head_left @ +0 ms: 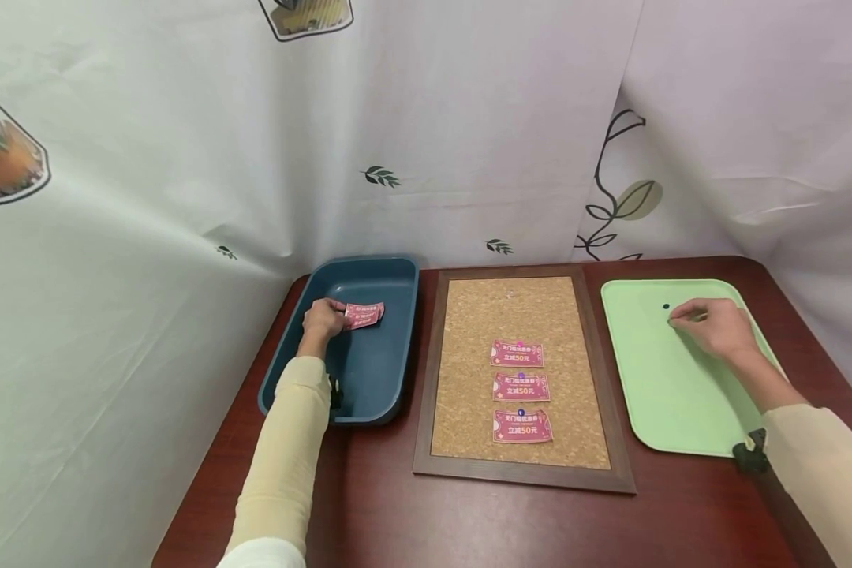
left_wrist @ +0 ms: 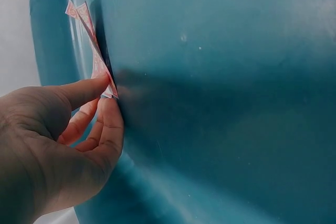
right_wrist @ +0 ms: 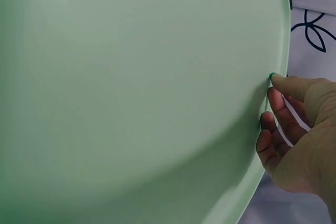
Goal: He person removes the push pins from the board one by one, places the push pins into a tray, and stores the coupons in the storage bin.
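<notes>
In the blue tub (head_left: 369,363) at the left of the worktop (head_left: 483,521), pink paper coupons (head_left: 365,312) are pinched at one edge by the left hand (head_left: 323,317). Its grip is clamped on them between the thumb and fingers; at least two are held, overlapping and fanned slightly apart at their far ends.

By the right hand (head_left: 715,325), which is lowered over the light green tray (head_left: 663,379) at the right, a small green pushpin (right_wrist: 272,75) is held at the tip of the thumb. There the grip is closed between thumb and forefinger, and the other fingers are bent. A dark dot (head_left: 666,306), too small to be identified, is seen on the tray just beyond the fingertips.

Between the two containers, a wood-framed corkboard (head_left: 468,371) is laid. On it, three matching coupons are arranged in a column: the upper coupon (head_left: 517,356) is fixed by a pink pushpin (head_left: 521,344), the middle coupon (head_left: 521,389) by a purple pushpin (head_left: 521,376) and the lower coupon (head_left: 523,429) by a blue pushpin (head_left: 521,412). Behind the worktop, a pale patterned sheet (head_left: 454,110) is hung.
</notes>
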`<state>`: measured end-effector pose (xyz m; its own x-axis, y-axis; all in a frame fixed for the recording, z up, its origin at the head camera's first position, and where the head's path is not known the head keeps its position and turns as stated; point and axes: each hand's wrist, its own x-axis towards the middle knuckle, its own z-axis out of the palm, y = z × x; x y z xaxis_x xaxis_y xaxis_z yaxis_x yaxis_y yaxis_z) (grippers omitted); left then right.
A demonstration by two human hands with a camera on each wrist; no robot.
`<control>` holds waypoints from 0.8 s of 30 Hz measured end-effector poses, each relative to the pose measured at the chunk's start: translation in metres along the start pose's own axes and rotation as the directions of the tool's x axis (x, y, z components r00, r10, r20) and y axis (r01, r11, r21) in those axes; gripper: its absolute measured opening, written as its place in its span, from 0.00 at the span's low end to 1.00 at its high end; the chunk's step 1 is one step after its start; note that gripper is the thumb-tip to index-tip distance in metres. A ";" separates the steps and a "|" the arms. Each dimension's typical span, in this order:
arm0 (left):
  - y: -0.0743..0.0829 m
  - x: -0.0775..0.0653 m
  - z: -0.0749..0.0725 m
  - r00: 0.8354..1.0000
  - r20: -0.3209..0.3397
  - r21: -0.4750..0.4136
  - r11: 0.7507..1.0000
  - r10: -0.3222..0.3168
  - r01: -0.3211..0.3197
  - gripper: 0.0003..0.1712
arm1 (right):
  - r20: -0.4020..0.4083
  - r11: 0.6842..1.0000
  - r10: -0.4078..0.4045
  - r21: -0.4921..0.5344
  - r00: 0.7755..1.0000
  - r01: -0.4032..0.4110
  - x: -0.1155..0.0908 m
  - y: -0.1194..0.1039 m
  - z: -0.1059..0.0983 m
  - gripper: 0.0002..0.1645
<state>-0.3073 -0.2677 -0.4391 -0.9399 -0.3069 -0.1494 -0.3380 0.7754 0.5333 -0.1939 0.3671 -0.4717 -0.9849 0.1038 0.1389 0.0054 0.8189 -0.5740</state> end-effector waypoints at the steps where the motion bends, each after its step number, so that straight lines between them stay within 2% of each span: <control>1: 0.000 0.001 0.001 1.000 -0.002 -0.002 1.000 -0.001 0.001 0.16 | -0.002 1.000 0.001 0.000 1.000 -0.001 0.000 0.000 0.000 0.11; 11: 0.005 0.006 0.004 1.000 -0.005 0.001 1.000 -0.004 0.004 0.17 | -0.006 1.000 0.012 0.000 1.000 -0.012 0.001 0.003 0.000 0.12; 24: 0.006 0.006 0.006 0.999 -0.049 -0.036 0.999 -0.002 0.001 0.18 | 0.012 1.000 0.031 0.006 0.999 -0.031 0.002 0.006 -0.003 0.14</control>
<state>-0.3150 -0.2614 -0.4413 -0.9357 -0.3353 -0.1098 -0.3365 0.7550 0.5627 -0.1949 0.3738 -0.4721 -0.9862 0.1223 0.1117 0.0346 0.8116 -0.5832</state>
